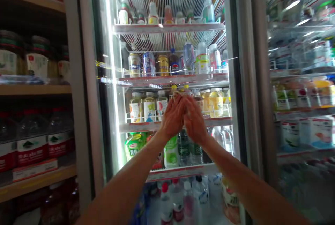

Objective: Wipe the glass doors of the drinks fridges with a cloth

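Observation:
My left hand [173,117] and my right hand [194,117] are raised in front of an upright drinks fridge, with their fingertips meeting. The fingers of both hands are stretched out, and I see nothing held in either. Slight motion blur softens the right hand. Behind them, partly covered, is a shelf of juice bottles, among them a white-labelled bottle [150,108] on the left and a pale yellow bottle [216,101] on the right. Below my wrists stand a green drink pack [171,152] and dark green bottles [184,150].
Cans such as a gold can [163,65] line the shelf above. Red-capped bottles [164,200] stand at the bottom. The fridge's metal frame [258,78] rises on the right, beside more glass-fronted shelves. Wooden shelving [34,89] with jars and bottled water borders the left.

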Available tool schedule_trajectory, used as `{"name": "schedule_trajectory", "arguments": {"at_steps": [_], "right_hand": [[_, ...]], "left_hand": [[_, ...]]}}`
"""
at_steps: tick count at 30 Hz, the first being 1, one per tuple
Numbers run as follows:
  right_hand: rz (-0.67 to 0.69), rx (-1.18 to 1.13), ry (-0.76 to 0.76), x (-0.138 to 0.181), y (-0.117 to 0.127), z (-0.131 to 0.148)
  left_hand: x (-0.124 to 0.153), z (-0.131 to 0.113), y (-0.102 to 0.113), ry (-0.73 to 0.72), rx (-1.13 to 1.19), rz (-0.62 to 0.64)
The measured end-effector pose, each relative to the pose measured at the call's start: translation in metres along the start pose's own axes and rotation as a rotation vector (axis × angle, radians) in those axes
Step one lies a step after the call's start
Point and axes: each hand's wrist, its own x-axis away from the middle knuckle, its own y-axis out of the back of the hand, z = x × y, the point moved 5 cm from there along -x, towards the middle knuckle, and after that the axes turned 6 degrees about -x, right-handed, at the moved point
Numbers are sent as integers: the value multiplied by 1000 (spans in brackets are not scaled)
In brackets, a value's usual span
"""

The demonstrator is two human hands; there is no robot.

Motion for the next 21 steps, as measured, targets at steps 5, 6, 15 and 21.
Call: {"name": "schedule_trajectory", "arguments": {"at_steps": [5, 6, 15, 21], "right_hand": [[-15, 76, -81, -23, -54, 38], [3, 142, -68, -21, -59, 37], [-207, 528, -378, 28, 56, -88], [125, 281, 82, 20, -35, 18]], "left_hand": [[52, 29, 20, 68, -80, -54], [67, 40, 24, 138, -133, -80], [102, 48, 22, 211, -202, -67], [102, 50, 24, 212, -190, -72]]}}
